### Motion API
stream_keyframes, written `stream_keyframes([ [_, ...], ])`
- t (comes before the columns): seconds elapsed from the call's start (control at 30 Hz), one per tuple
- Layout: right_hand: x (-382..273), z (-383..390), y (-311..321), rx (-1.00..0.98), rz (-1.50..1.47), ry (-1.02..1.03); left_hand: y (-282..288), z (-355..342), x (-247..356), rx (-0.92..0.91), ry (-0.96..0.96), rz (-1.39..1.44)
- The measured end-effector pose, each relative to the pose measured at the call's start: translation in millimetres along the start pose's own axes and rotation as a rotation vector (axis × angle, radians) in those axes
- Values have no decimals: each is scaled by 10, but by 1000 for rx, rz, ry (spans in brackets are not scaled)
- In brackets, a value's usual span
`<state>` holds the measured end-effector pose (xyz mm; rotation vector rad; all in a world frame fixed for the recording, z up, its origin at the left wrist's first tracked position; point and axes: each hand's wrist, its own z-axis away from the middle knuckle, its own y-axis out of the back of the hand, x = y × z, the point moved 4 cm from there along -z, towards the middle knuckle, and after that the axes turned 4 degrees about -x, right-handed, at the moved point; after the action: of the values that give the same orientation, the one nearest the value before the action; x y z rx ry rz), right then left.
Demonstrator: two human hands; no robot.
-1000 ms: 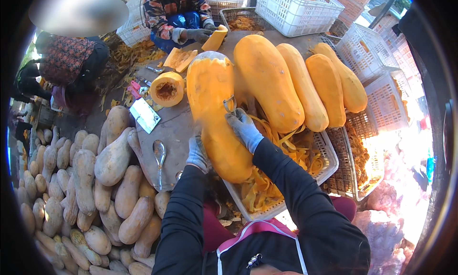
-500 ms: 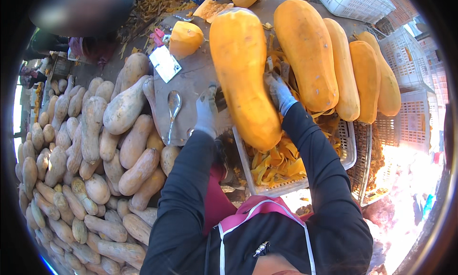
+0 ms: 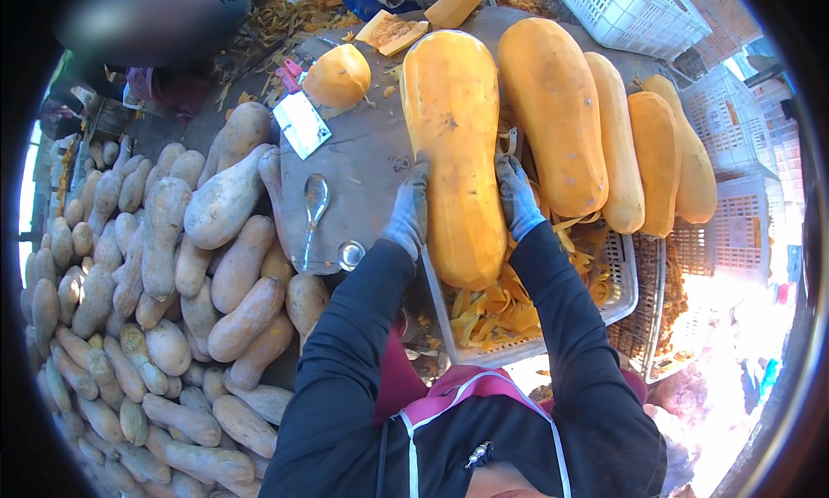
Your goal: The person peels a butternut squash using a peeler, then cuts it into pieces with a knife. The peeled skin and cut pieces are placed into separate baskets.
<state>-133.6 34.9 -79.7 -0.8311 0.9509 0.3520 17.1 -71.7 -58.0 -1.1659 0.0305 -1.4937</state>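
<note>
**One peeled squash (image 3: pixel 453 166) held along both sides**

We have our gloved left hand (image 3: pixel 408 209) against its left side; with those fingers partly hidden, we cannot tell how far they close. Our gloved right hand (image 3: pixel 518 200) touches the other side, fingers curled around a metal peeler (image 3: pixel 511 141). The squash's lower end sits over a crate (image 3: pixel 628 278) of peelings (image 3: pixel 484 321). Four more peeled squashes (image 3: pixel 553 118) lie to its right; left on our table (image 3: pixel 363 161) are a spoon (image 3: pixel 316 200) and a cleaver (image 3: pixel 302 127).
</note>
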Motion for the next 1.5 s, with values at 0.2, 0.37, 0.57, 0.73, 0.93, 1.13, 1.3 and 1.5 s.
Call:
stream_keyframes([
  [0.2, 41, 137, 58, 209, 663, 116, -207, 200, 221, 73, -168, -440],
  [0.37, -598, 530, 102, 150, 1011, 144, -116, 42, -82, 83, -288, -371],
  [0.57, -1180, 668, -359, 53, 1389, 212, -86, -133, -174, 33, -270, -310],
  [0.73, -397, 1906, 66, -301, 1867, 424, -67, -75, -183, 59, -195, -449],
  [0.93, -648, 2002, 332, -36, 1506, 168, -111, -9, -237, -100, -56, -252],
  [1.13, -1457, 917, -647, 110, 1656, 204, -275, -9, -183, -54, -67, -208],
  [1.3, -1342, 876, -1003, 74, 1864, 220, -52, -207, -197, -47, 20, -127],
  [1.5, -571, 2004, -531, -9, 1983, 323, -186, 10, -49, -38, -10, -213],
])
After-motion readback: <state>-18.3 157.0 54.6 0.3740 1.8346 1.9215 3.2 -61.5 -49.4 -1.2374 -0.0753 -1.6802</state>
